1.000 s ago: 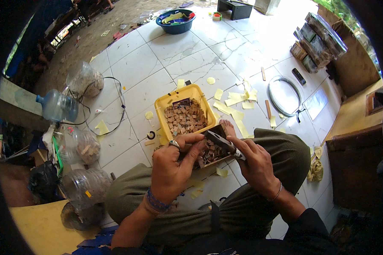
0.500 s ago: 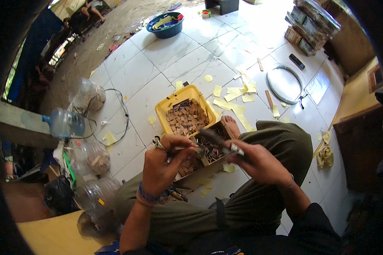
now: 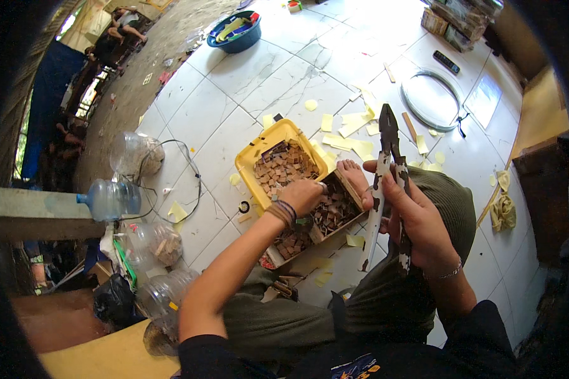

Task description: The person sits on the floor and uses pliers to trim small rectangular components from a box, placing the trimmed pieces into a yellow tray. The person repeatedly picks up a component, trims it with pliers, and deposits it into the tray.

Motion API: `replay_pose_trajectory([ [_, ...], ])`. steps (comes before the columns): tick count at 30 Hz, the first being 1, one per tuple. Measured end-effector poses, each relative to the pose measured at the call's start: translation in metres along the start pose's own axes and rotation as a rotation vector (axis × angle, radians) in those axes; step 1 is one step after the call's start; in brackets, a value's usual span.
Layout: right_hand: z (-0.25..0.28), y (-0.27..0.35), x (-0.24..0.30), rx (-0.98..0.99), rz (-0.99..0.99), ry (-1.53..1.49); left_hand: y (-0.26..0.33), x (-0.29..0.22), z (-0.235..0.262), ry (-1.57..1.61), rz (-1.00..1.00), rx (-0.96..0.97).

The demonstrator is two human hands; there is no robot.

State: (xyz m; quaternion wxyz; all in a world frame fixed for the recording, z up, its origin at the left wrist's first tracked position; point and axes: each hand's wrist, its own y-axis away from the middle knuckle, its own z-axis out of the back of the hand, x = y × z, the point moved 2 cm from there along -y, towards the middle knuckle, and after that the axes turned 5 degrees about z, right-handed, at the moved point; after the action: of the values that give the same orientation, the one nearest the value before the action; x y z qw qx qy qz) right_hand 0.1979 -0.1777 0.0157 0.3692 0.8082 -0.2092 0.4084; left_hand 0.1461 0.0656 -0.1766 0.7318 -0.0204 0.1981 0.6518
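My right hand (image 3: 417, 221) holds a pair of long pliers (image 3: 389, 142) upright over my right knee. The jaws point away from me, and the chipped white handles are spread apart. My left hand (image 3: 302, 197) reaches down where the yellow basin (image 3: 242, 158) meets a wooden box (image 3: 342, 230); its fingertips are turned away and hidden. Many small brown square pieces (image 3: 284, 165) fill the basin. A divider splits the box: similar brown squares (image 3: 292, 245) lie on one side, and dark small pieces (image 3: 336, 211) on the other.
Yellow paper scraps (image 3: 354, 126) litter the white tiles. Beyond are a wire coil (image 3: 431, 101), a remote control (image 3: 446, 61) and a blue tub (image 3: 235, 38). Clear plastic bottles (image 3: 114, 199) and a black cable (image 3: 197, 170) lie left. A bare foot (image 3: 354, 180) rests beside the box.
My left hand has left the pliers' side and dropped to the box and basin. My right hand has moved right, with the pliers now raised upright. The view has shifted slightly.
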Motion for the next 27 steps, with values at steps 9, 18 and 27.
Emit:
replay_pose_trajectory([
  [9, 0.004, -0.007, 0.002, -0.134, -0.185, -0.302, -0.051, 0.135, -0.09, -0.01, 0.598, 0.078],
  [18, 0.003, -0.011, 0.006, -0.098, -0.208, -0.358, -0.056, 0.14, -0.136, 0.03, 0.658, 0.009],
  [27, -0.001, -0.012, -0.011, -0.127, -0.137, -0.209, -0.018, 0.154, -0.039, 0.218, 0.5, -0.401],
])
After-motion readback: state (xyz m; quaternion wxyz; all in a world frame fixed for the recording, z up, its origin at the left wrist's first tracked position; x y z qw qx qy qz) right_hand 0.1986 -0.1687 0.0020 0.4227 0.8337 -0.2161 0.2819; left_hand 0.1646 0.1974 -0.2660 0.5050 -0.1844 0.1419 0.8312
